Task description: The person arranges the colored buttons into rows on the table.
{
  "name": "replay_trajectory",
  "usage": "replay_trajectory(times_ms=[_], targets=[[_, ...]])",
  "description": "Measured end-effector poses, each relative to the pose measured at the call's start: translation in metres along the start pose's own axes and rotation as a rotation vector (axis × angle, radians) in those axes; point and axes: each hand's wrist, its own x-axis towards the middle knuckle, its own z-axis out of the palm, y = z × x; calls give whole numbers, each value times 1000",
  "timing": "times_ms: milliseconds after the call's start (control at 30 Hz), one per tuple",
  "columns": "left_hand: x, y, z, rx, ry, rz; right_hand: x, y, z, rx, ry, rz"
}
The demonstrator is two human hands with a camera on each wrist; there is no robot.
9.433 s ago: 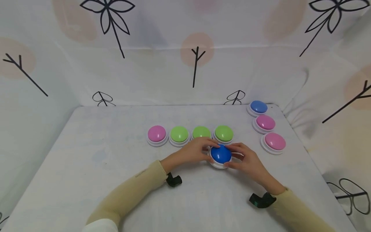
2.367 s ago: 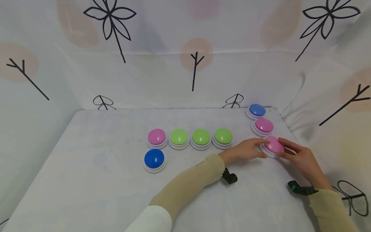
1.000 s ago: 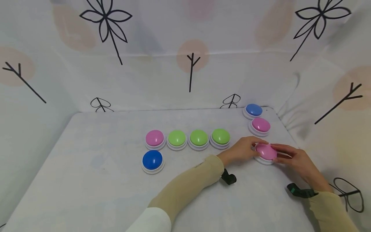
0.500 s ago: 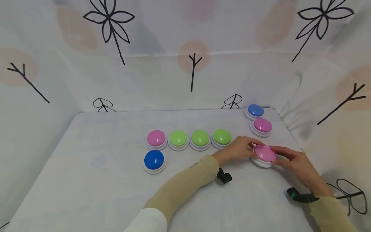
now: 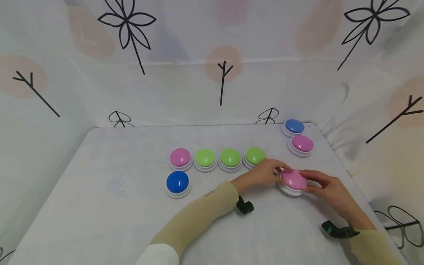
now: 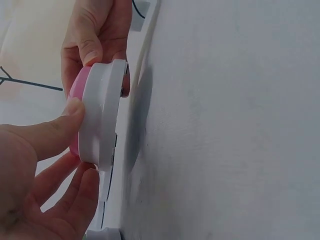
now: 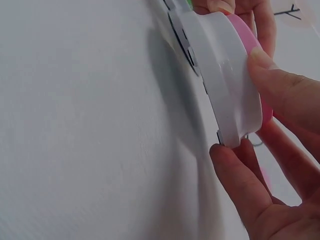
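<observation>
A pink dome push button with a white base is held between both hands, right of the row of buttons. My left hand grips its left side, and my right hand grips its right side. In the left wrist view, the button's white base is tilted and stands off the table, with a shadow beneath. The right wrist view shows the right thumb on the rim of the pink button and fingers at its underside. A green push button lies just behind the left hand, which partly hides it.
In the row left of that green button are two more green buttons and a pink button. A blue button sits in front of the row's left end. Another blue button and a pink button stand at the table's back right.
Both hands have gripped the nearest pink button of the right-hand group and carried it left and toward the front. Earlier, the blue button moved from the hands to the row's left end.
</observation>
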Motion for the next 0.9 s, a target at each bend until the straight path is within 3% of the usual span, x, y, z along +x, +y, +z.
replay_trajectory(times_ms=[233,467,733,900], targets=[[-20,-7,-5,-1,31,51,-1,-14,15,-22,-24,10],[-40,-16,-9,-1,42,61,2,-27,31,-15,-58,26],[-69,-26,-22,24,62,62,7,-40,55,35,-80,-49],[-86,-26,-29,16,110,56,8,-49,67,50,-68,-112]])
